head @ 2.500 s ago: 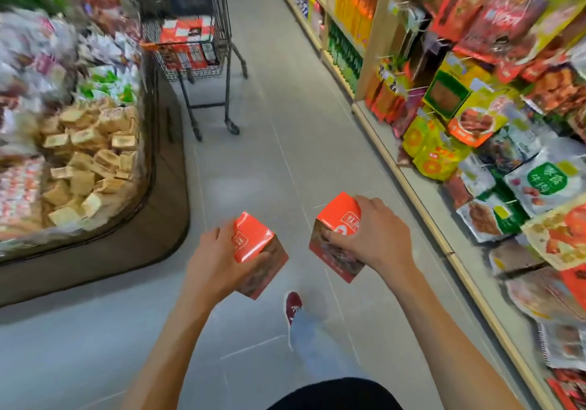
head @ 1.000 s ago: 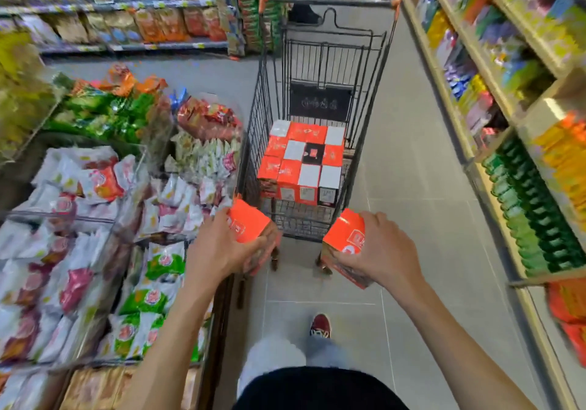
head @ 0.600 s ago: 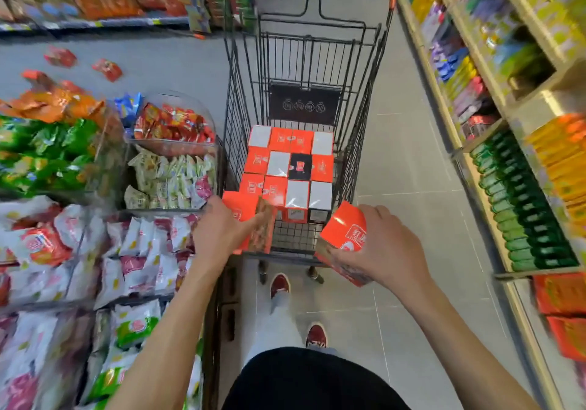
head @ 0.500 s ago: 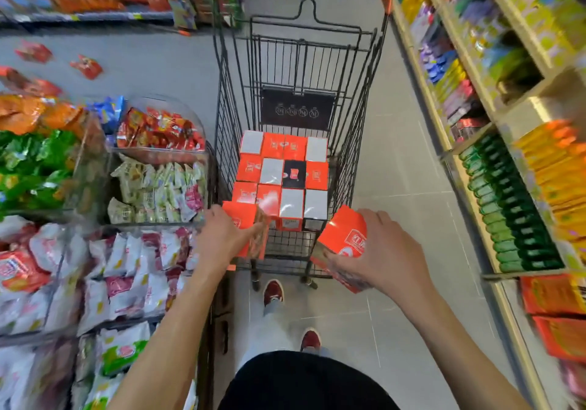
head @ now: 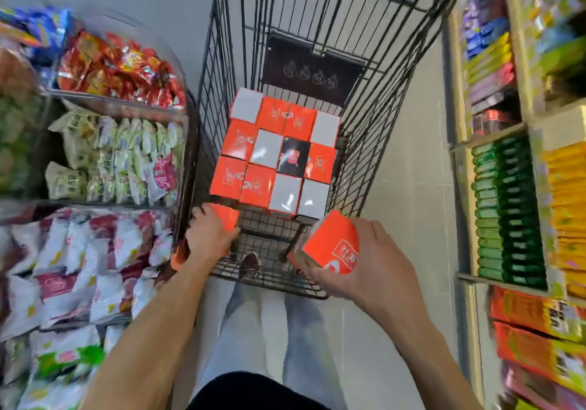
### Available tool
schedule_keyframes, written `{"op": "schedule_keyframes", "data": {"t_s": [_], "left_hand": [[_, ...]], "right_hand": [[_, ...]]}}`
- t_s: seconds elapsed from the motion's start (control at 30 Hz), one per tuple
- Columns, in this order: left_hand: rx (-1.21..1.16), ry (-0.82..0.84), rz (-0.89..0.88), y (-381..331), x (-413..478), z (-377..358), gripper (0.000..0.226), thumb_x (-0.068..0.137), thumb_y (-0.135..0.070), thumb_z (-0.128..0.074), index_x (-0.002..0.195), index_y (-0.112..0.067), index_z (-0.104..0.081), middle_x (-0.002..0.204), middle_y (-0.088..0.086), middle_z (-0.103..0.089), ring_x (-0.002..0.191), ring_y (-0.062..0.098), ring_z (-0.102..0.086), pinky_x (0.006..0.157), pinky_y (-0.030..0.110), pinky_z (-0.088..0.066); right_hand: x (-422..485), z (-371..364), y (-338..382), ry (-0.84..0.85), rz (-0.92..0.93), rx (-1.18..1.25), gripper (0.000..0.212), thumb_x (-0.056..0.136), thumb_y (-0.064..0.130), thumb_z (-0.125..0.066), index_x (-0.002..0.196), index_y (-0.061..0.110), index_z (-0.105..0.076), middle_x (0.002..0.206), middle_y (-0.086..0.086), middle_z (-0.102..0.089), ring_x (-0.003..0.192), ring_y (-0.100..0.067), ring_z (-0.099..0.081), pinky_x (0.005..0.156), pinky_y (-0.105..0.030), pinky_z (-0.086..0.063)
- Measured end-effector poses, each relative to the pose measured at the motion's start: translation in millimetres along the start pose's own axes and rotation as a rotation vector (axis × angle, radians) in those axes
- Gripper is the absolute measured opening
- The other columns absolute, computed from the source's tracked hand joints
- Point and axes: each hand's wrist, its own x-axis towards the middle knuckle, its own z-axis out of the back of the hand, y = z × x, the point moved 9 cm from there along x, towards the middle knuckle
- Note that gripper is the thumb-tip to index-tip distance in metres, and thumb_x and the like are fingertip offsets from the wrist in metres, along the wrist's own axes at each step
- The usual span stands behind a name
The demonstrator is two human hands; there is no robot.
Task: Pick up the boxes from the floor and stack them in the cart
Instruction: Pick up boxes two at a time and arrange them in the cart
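hands (head: 209,235) holding boxes (head: 333,244), stacked cart (head: 374,143)

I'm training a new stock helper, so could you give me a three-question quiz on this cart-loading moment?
1. True or false: the right hand holds an orange box outside the cart.
2. The left hand has its box: A) on the floor B) low inside the cart, at the near left corner of the stacked boxes C) on a shelf.
3. What colour is the one odd box top among the orange and white ones?

Key: 1 false, it is over the cart's near end; 2 B; 3 black.
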Motion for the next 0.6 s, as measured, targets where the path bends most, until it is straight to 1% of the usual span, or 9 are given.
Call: {"op": "schedule_keyframes", "data": {"t_s": [0.07, 0.13, 0.23, 0.37, 0.43, 0.53, 0.6], "left_hand": [[-0.001, -0.002, 0.028, 4.2, 8.6, -11.0, 0.098, 0.068, -0.061, -0.076, 0.13, 0.002, -0.034, 0.125, 0.021, -0.046, 0.107, 0.042, -0.057, 0.077, 0.049, -0.052], [-0.012, -0.018, 0.055, 3.5, 15.9, -18.4, 0.097, 0.069, -0.058, -0.078, 0.131, 0.003, -0.035, 0.128, 0.023, -0.045, 0.109, 0.042, -0.056, 0.078, 0.05, -0.052], [-0.036, -0.018, 0.095, 2.9, 25.1, -30.5, 0.101, 0.071, -0.057, -0.078, 0.136, 0.004, -0.031, 0.134, 0.025, -0.042, 0.114, 0.043, -0.053, 0.079, 0.051, -0.052], [-0.039, -0.057, 0.155, 4.8, 35.1, -42.0, 0.096, 0.07, -0.054, -0.08, 0.131, 0.004, -0.035, 0.128, 0.026, -0.046, 0.111, 0.044, -0.055, 0.075, 0.051, -0.052], [-0.049, -0.086, 0.172, 3.8, 37.9, -44.0, 0.097, 0.07, -0.054, -0.08, 0.133, 0.005, -0.034, 0.128, 0.027, -0.047, 0.113, 0.044, -0.053, 0.079, 0.053, -0.051], [-0.071, -0.034, 0.198, 4.8, 37.8, -46.5, 0.103, 0.076, -0.057, -0.073, 0.142, 0.008, -0.028, 0.135, 0.029, -0.043, 0.121, 0.045, -0.047, 0.09, 0.055, -0.047], [-0.104, -0.013, 0.176, 5.8, 33.7, -39.6, 0.096, 0.084, -0.055, -0.066, 0.144, 0.01, -0.027, 0.136, 0.03, -0.041, 0.122, 0.047, -0.044, 0.091, 0.057, -0.046]], "right_hand": [[9.9, -2.9, 2.2, 0.009, 0.041, -0.028, 0.087, 0.06, 0.082, -0.065, 0.129, 0.037, -0.037, 0.116, 0.013, -0.049, 0.103, -0.011, -0.054, 0.081, -0.03, -0.05], [18.8, -6.9, 3.6, 0.039, 0.075, -0.06, 0.089, 0.063, 0.077, -0.067, 0.134, 0.034, -0.035, 0.121, 0.011, -0.048, 0.107, -0.012, -0.052, 0.083, -0.03, -0.048], [29.1, -12.1, 6.5, 0.088, 0.125, -0.092, 0.09, 0.066, 0.071, -0.069, 0.138, 0.033, -0.031, 0.125, 0.01, -0.045, 0.111, -0.014, -0.05, 0.087, -0.03, -0.046], [37.1, -24.5, 7.5, 0.161, 0.154, -0.124, 0.092, 0.066, 0.072, -0.068, 0.139, 0.032, -0.029, 0.127, 0.009, -0.044, 0.113, -0.014, -0.05, 0.088, -0.03, -0.044], [39.8, -30.3, 7.7, 0.176, 0.16, -0.132, 0.091, 0.066, 0.072, -0.068, 0.138, 0.031, -0.03, 0.127, 0.009, -0.044, 0.113, -0.015, -0.05, 0.088, -0.03, -0.044], [43.9, -39.2, 7.3, 0.164, 0.165, -0.12, 0.089, 0.065, 0.07, -0.07, 0.136, 0.031, -0.033, 0.125, 0.008, -0.046, 0.112, -0.016, -0.05, 0.085, -0.03, -0.043], [48.1, -46.3, 7.6, 0.159, 0.157, -0.104, 0.088, 0.065, 0.069, -0.07, 0.135, 0.03, -0.034, 0.126, 0.007, -0.047, 0.111, -0.016, -0.05, 0.085, -0.03, -0.043]]}}
